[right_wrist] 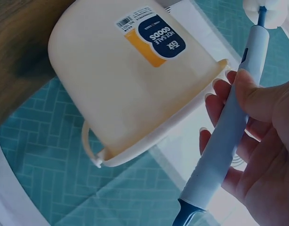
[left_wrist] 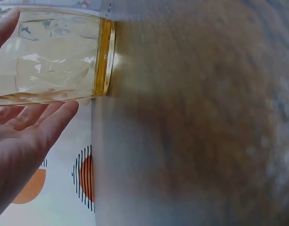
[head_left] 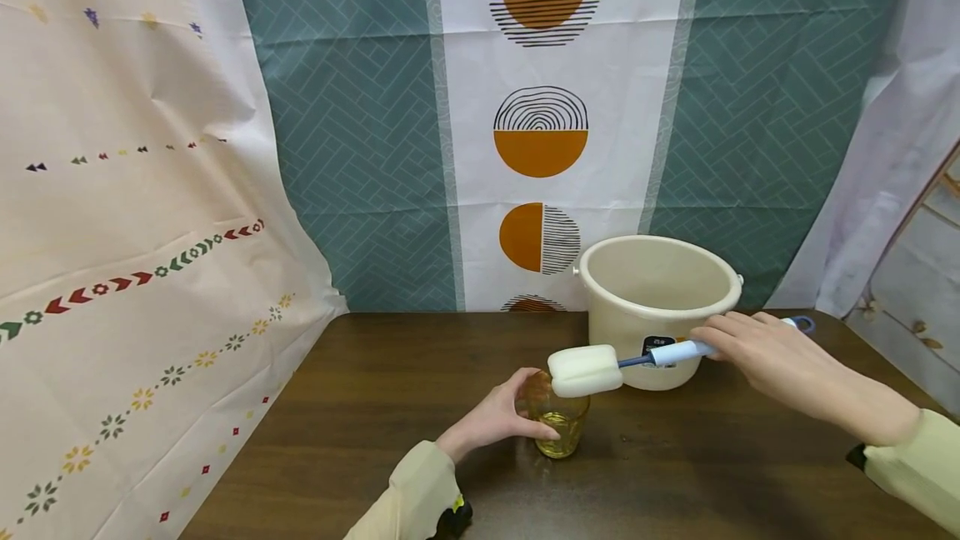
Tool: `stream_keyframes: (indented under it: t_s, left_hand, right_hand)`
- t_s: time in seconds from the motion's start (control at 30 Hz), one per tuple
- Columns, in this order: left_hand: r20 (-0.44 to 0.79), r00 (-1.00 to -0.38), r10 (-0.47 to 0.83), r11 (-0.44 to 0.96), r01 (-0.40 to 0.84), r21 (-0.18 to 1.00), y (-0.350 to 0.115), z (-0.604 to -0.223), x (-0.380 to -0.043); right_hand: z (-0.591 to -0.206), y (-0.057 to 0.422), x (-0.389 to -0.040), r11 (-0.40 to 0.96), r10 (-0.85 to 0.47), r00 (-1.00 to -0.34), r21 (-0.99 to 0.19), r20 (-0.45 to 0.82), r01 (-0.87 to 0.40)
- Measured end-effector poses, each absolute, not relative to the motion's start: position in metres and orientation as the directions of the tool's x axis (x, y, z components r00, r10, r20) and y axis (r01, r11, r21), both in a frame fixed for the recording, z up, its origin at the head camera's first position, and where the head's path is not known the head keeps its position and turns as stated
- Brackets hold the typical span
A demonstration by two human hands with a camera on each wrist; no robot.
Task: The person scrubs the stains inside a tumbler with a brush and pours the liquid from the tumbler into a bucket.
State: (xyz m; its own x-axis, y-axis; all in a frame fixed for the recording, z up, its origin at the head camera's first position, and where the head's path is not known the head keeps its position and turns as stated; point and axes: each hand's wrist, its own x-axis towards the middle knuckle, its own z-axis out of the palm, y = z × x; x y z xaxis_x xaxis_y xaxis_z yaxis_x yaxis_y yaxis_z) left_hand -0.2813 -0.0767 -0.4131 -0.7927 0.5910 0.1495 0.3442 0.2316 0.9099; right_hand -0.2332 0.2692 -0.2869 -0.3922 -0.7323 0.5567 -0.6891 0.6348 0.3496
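Observation:
An amber drinking glass [head_left: 561,432] stands upright on the wooden table, and my left hand [head_left: 501,413] grips it around the side. In the left wrist view the thumb and fingers lie on opposite sides of the glass [left_wrist: 55,59]. My right hand [head_left: 776,361] holds a sponge bottle brush by its light blue handle [right_wrist: 229,125], fingers wrapped round the grip. The white sponge head [head_left: 585,371] points left and overlaps the rim of the glass in the head view. A dark blue stem [head_left: 636,362] joins sponge and handle.
A cream bucket [head_left: 622,332] with a label [right_wrist: 156,40] stands behind the brush at the back right of the brown table [head_left: 360,423]. Patterned cloth [head_left: 360,148] hangs behind the table, and a cream embroidered cloth [head_left: 150,290] hangs at the left.

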Motion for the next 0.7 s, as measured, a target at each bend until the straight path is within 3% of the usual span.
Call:
stream_keyframes:
  t_s: [0.33,0.7]
  left_hand:
    - [0.148,-0.800,0.581,0.237,0.341,0.910,-0.078,-0.413,-0.281]
    - [0.142,-0.803,0.579,0.252,0.342,0.905,-0.077,-0.414,-0.282]
  right_hand:
    - [-0.279,0.260,-0.233,0.640,-0.744,-0.432,0.360,0.509,-0.678]
    - [-0.279,0.253,-0.237,0.582,-0.791,-0.379,0.399,0.480,-0.708]
